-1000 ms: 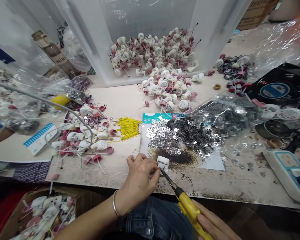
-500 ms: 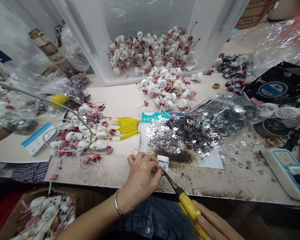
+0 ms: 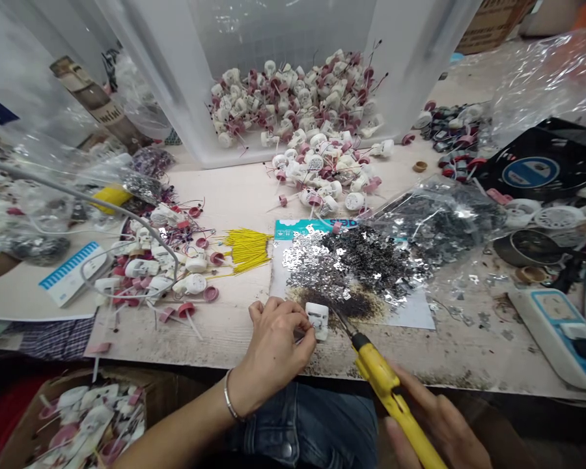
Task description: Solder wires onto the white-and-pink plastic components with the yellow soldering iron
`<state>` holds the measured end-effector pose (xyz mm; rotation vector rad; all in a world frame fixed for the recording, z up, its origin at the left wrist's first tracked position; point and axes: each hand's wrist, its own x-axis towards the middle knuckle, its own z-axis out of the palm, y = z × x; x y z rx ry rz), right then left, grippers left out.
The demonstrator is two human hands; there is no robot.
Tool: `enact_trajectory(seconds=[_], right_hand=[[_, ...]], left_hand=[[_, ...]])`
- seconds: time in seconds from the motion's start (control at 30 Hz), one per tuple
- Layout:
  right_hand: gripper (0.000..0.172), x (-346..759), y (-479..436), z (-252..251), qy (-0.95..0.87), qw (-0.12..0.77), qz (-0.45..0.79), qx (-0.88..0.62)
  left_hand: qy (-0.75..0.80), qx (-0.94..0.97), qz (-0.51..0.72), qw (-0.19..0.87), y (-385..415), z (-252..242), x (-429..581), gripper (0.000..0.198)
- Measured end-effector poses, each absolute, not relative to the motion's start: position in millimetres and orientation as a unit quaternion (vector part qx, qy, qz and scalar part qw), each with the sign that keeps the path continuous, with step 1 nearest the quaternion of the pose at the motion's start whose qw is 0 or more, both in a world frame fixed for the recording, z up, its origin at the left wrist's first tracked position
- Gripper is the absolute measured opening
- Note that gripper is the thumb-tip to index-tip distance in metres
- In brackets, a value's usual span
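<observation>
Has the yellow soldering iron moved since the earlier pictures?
Yes: against the white sheet, the soldering iron has moved up and right in view, away from the white plastic part.

- White piece (image 3: 318, 322): left edge hidden behind left hand (image 3: 278, 335) fingertips.
- Left forearm (image 3: 185, 423): cut off, bottom edge.
- Right hand (image 3: 442, 423): slightly blurred, cut off at bottom.
- Soldering iron (image 3: 383, 378): handle end cut off at bottom; tip blends into dark stain (image 3: 354, 305), hard to make out.
- Metal bits (image 3: 366, 260): too small to tell singly.
- Clear tub (image 3: 415, 65): top cut off.
- Cardboard box (image 3: 159, 397), lower left: bottom cut off.
</observation>
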<state>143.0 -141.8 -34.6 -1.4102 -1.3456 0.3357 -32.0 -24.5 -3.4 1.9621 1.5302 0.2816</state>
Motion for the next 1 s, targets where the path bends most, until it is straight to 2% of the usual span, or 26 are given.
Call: enact_trajectory(seconds=[0.07,0.13,0.17,0.27,0.37,0.5,0.67,0.77,0.9,1.0], right_hand=[[0.046,138.5,-127.1,-40.9,-0.571,0.548,0.136,-0.596],[0.02,133.8,-107.1,-47.9,-0.594,0.536,0.127,-0.586],[0.013,131.5,-95.8,-51.6,-0.612,0.532,0.127,-0.572],[0.017,124.6,-63.7,-62.4,-0.643,0.553,0.104,-0.519],[0.016,119.5,-46.3,-69.5,-0.672,0.535,0.114,-0.5],[0.019,113.2,-52.6,-69.9,-0.669,0.538,0.111,-0.501],[0.022,98.9,-70.2,-67.6,-0.638,0.555,0.107,-0.523],[0.023,95.5,-75.9,-67.6,-0.62,0.569,0.16,-0.516],[0.02,102.1,-80.6,-67.5,-0.616,0.569,0.188,-0.511],[0.036,110.7,-82.2,-66.3,-0.643,0.565,0.157,-0.492]], left_hand=[[0.572,0.744,0.114,0.326,-23.6,-2.1,-37.7,0.012],[0.564,0.744,0.135,0.331,-23.9,-1.8,-44.3,0.008],[0.56,0.746,0.146,0.331,-24.5,-2.2,-47.1,0.012],[0.539,0.757,0.152,0.338,-26.2,-4.4,-51.6,0.023],[0.523,0.762,0.122,0.362,-24.1,-6.0,-53.0,0.005],[0.556,0.725,0.13,0.385,-13.0,-10.2,-57.5,0.013],[0.553,0.767,0.172,0.278,-1.6,-20.6,-59.7,0.008],[0.52,0.799,0.121,0.277,-2.6,-19.8,-59.8,0.011],[0.557,0.787,0.053,0.26,-1.4,-18.3,-62.0,0.016],[0.586,0.779,0.037,0.22,5.7,-21.6,-60.4,0.018]])
